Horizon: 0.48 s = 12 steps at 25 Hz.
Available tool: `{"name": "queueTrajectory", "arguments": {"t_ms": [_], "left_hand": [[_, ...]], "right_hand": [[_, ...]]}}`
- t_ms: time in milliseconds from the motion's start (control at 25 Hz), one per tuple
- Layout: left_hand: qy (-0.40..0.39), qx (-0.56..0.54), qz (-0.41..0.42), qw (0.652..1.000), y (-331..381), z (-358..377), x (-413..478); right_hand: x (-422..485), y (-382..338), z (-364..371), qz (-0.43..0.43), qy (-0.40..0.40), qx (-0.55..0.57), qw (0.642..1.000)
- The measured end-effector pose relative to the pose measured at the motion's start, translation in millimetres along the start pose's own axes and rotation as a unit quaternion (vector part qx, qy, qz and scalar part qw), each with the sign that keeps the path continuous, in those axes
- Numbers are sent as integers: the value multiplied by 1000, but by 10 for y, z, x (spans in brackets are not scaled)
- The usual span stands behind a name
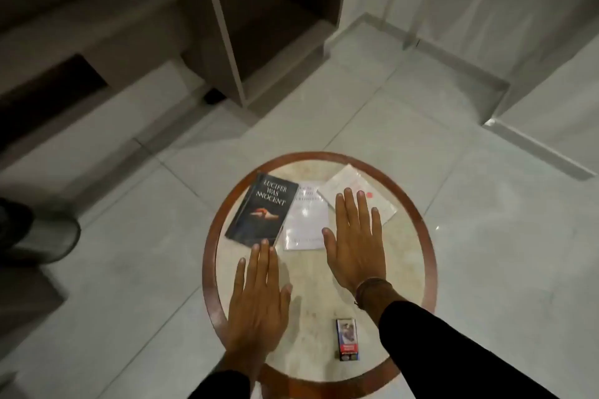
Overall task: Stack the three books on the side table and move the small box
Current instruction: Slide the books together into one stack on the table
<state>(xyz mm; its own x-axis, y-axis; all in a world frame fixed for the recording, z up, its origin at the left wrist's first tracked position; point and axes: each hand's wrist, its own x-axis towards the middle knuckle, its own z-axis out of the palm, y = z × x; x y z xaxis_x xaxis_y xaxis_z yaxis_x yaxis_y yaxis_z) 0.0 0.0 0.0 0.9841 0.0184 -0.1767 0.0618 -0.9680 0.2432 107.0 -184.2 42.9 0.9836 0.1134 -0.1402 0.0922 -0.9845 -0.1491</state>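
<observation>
Three books lie side by side on the far half of the round side table (418, 272). A dark book (261, 209) lies on the left, a white book (304, 217) in the middle, and a pale book (346, 180) with a red dot on the right. A small box (347, 339) lies near the front edge. My left hand (259, 298) hovers flat and open, its fingertips just short of the dark book. My right hand (355, 240) is spread open, its fingers over the pale book's near corner. Neither hand holds anything.
The table has a brown rim and stands on a pale tiled floor. A dark wire bin (48, 236) sits to the left. Open cabinet units (275, 26) and a sofa-like seat (81, 26) stand beyond the table.
</observation>
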Motion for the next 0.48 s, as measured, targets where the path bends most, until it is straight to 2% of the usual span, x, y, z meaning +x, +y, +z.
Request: {"name": "queueTrajectory", "arguments": {"t_ms": [160, 240, 360, 480], "left_hand": [[-67, -6, -15, 998, -195, 870, -166], [-107, -26, -17, 994, -290, 1253, -219], [-61, -18, -1, 998, -440, 1605, -244], [-23, -37, 5, 999, -492, 1698, -276]], "right_hand": [[134, -113, 766, 5, -48, 0, 999], [312, -251, 1108, -24, -55, 9, 998], [663, -523, 1485, -90, -48, 18, 995], [862, -760, 1694, -119, -88, 0, 989]]}}
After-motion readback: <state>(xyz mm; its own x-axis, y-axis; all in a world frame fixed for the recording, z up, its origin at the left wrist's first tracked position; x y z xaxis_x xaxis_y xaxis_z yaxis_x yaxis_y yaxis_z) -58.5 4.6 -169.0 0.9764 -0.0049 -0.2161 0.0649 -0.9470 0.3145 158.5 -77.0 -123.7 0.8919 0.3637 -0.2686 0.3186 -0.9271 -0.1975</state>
